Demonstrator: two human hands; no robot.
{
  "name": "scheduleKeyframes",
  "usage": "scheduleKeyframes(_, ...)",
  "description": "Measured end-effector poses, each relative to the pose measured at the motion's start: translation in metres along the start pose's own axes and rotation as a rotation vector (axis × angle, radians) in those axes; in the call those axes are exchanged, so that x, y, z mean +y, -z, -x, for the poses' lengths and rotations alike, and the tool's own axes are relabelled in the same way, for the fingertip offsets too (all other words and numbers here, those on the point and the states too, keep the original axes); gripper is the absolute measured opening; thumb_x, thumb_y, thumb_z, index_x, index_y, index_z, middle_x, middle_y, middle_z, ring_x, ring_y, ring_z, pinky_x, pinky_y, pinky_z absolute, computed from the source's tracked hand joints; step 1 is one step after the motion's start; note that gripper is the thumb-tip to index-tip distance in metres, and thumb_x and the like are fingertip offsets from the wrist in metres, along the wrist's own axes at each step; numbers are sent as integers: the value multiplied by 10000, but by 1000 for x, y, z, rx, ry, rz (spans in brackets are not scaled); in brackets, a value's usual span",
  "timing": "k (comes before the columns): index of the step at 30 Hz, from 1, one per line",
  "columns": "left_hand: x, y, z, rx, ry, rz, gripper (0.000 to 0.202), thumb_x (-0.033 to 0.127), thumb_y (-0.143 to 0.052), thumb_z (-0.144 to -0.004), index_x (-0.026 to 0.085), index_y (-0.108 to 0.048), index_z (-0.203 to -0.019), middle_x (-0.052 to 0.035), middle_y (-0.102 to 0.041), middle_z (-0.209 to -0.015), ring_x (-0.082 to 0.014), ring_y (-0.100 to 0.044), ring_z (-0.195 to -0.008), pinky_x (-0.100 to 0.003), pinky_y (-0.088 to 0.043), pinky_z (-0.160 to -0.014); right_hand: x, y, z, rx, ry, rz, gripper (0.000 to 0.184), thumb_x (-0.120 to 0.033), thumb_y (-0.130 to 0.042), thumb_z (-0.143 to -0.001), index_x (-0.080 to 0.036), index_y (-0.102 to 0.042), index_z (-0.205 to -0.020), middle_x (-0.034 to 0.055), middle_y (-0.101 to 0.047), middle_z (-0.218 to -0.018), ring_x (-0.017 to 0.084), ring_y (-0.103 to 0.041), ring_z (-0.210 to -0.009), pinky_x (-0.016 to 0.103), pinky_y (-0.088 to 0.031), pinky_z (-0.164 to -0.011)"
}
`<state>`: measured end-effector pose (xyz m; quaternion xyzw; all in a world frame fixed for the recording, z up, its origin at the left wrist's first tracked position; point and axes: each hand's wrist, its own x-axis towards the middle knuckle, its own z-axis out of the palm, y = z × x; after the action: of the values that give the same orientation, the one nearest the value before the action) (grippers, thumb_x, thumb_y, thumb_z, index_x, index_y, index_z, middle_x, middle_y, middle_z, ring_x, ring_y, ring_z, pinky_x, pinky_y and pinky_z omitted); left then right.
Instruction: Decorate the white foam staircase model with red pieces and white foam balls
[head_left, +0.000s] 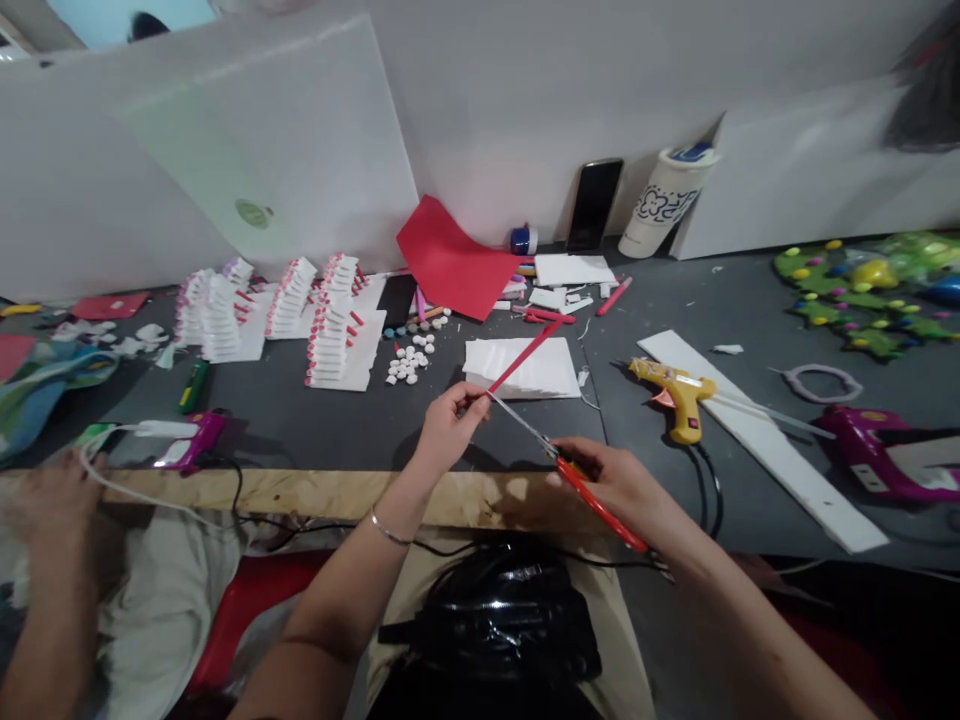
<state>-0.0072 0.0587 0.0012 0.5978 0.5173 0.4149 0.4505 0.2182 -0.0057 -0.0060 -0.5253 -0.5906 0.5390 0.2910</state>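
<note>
The left hand (452,425) pinches a thin red strip (525,357) between thumb and fingers, the strip's near end at the tips of the red-handled scissors (601,506). The right hand (606,487) wraps around the scissors' grip. Both hands are above a dark grey worktop (517,440) with a pale wooden batten (337,490) along its near edge. To the right lie a yellow hot glue gun (679,400) and a long white foam strip (757,440). Farther off, rows of small white pieces with red ends (330,330) stand at left, and a red sheet (454,258) leans against a white wall (510,100) beside an upright phone (594,205). At far left, another person's hand (52,497) is near a white cable (131,495).
</note>
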Motion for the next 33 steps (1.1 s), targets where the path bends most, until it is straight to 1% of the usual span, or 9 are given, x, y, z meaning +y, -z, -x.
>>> scheduleKeyframes(4,12,2,5,-43,50,23,169,356,-602,-824,192,-611,-786,22,-599,-624,-122,-565,-612,-248,-457,-623,-1,-4,11,32,15,17,392,-424,-662,-795,-180,-686,-1101,58,-763,-1001,215,-707,-892,314,-556,-809)
scheduleKeyframes(8,22,5,8,-83,60,20,160,340,-604,-814,191,-605,-757,21,-592,-632,-113,-545,-619,-248,-443,-634,1,-3,17,77,21,141,385,-412,-656,-799,-198,-685,-1117,48,-767,-966,208,-710,-834,291,-556,-745)
scheduleKeyframes(12,25,4,8,-117,78,107,144,328,-622,-788,190,-602,-750,26,-581,-628,-103,-523,-602,-241,-424,-617,1,-3,21,105,24,188,413,-432,-661,-788,-204,-680,-1130,50,-771,-948,209,-715,-810,278,-554,-708)
scheduleKeyframes(16,26,2,9,-151,98,197,131,297,-642,-769,188,-592,-717,36,-558,-614,-91,-495,-585,-231,-403,-599,1,-3,23,119,42,209,418,-434,-659,-778,-201,-671,-1124,66,-768,-986,219,-715,-835,294,-552,-739)
scheduleKeyframes(20,27,-1,11,-206,127,236,124,283,-652,-753,184,-593,-708,39,-549,-601,-89,-468,-573,-232,-379,-588,1,-3,23,123,58,236,441,-452,-655,-777,-196,-641,-1136,68,-755,-971,220,-703,-830,302,-544,-741)
scheduleKeyframes(23,28,-7,10,-242,145,242,131,286,-652,-743,181,-587,-701,39,-546,-596,-96,-471,-578,-241,-378,-601,1,-2,23,115,61,271,439,-469,-647,-784,-202,-614,-1131,46,-734,-897,208,-678,-761,295,-528,-698)
scheduleKeyframes(27,28,-15,3,-284,135,249,155,297,-655,-749,174,-583,-688,34,-547,-597,-99,-473,-584,-250,-375,-607,2,-1,21,127,78,341,417,-504,-611,-812,-207,-602,-1104,17,-693,-785,192,-625,-665,283,-486,-628)
scheduleKeyframes(29,28,-18,-1,-301,129,253,152,295,-659,-750,171,-591,-692,31,-548,-595,-99,-471,-581,-254,-373,-608,2,-1,20,148,82,370,416,-525,-590,-828,-206,-610,-1095,12,-681,-748,184,-603,-631,275,-469,-606)
scheduleKeyframes(33,27,-22,-10,-333,146,268,156,299,-669,-736,170,-592,-694,31,-546,-597,-98,-469,-582,-258,-367,-612,1,1,19,234,95,415,437,-583,-565,-836,-207,-638,-1046,-1,-648,-652,171,-563,-550,262,-437,-548)
